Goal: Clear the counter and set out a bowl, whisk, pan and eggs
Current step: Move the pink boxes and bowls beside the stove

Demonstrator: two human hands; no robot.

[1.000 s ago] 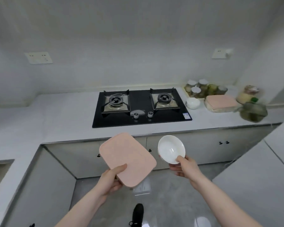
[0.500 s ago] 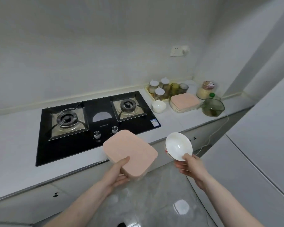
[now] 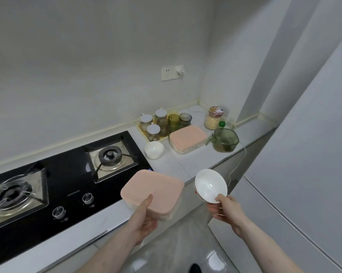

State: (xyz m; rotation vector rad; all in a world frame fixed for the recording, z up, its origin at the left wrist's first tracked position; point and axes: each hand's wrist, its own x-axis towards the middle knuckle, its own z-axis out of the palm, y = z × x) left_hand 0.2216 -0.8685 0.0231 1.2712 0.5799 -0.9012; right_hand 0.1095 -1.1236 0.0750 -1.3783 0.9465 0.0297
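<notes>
My left hand (image 3: 144, 219) grips a pink-lidded box (image 3: 153, 191) by its near edge, thumb on the lid, above the counter's front edge beside the hob. My right hand (image 3: 224, 208) pinches the rim of a small white bowl (image 3: 210, 185), tilted with its inside facing me, over the counter edge. A second pink-lidded box (image 3: 188, 137) and another white bowl (image 3: 154, 149) stand on the white counter (image 3: 188, 164) to the right of the hob. No whisk, pan or eggs are in view.
A black two-burner gas hob (image 3: 67, 174) fills the counter's left part. A tray of jars (image 3: 160, 123), a jar with a patterned lid (image 3: 214, 117) and a green glass jug (image 3: 225, 139) crowd the back right corner. A white cable (image 3: 238, 164) hangs over the edge. Grey panels stand at right.
The view has turned right and come closer to the counter. Both hands, still holding the box and the bowl, now reach over the counter's front edge by the hob.
</notes>
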